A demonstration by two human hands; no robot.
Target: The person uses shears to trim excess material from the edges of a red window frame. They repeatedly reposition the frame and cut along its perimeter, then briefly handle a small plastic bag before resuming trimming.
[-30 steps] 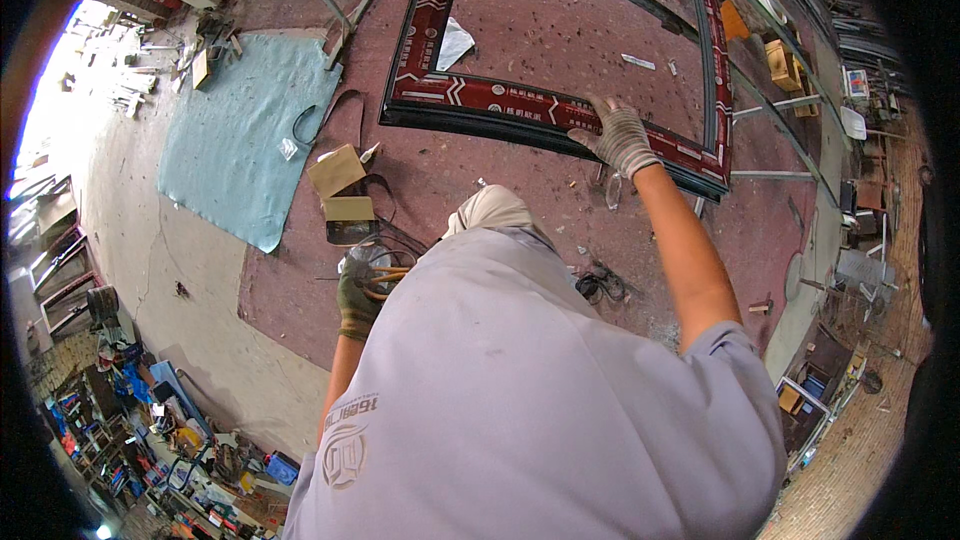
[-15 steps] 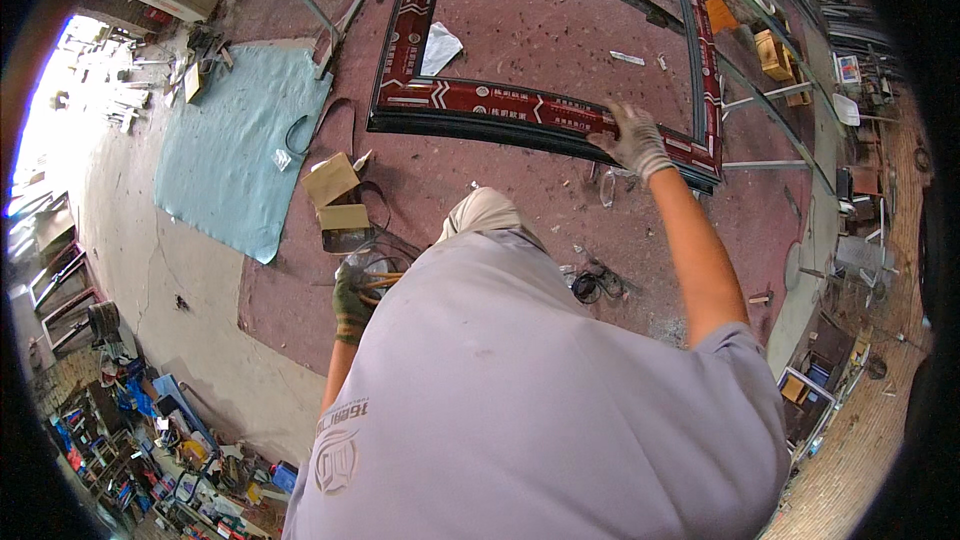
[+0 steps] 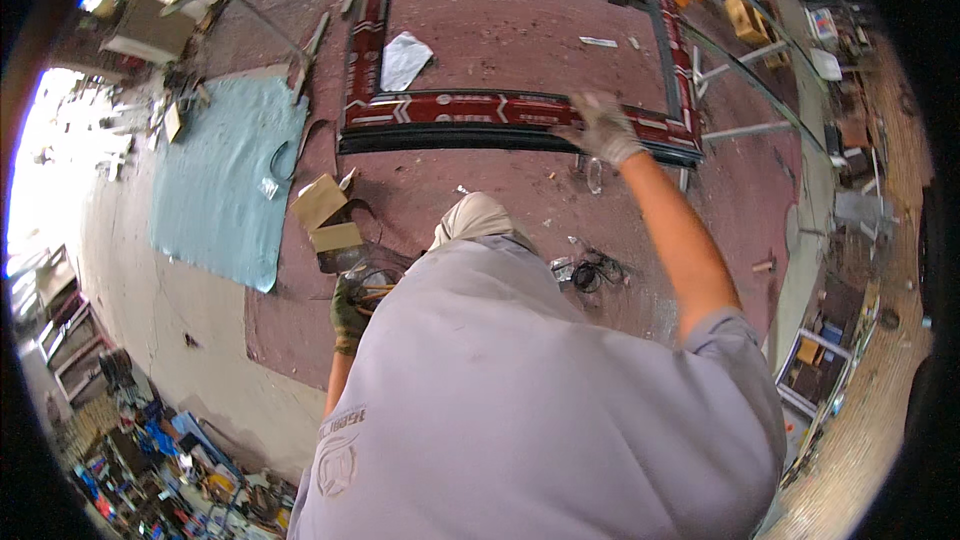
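Note:
A large rectangular window frame, dark with red patterned protective film, lies ahead on a greenish metal stand. My right hand, in a pale glove, rests on its near bar toward the right end. The fingers look spread over the bar, though slightly blurred. Low on the left, my left hand wears a green glove and is closed around thin tan stick-like pieces. My body partly hides these, so their kind cannot be made out. Next to this hand sits an open cardboard box.
A light-blue sheet covers floor at the left. Black coiled cable lies near my right side. White paper shows through the frame. The stand's metal legs reach out at the right. Cluttered tools fill the lower left.
The view has shifted, so the frame appears farther left and more level. My right hand stays on the near bar, and my left hand keeps hold of the tan pieces.

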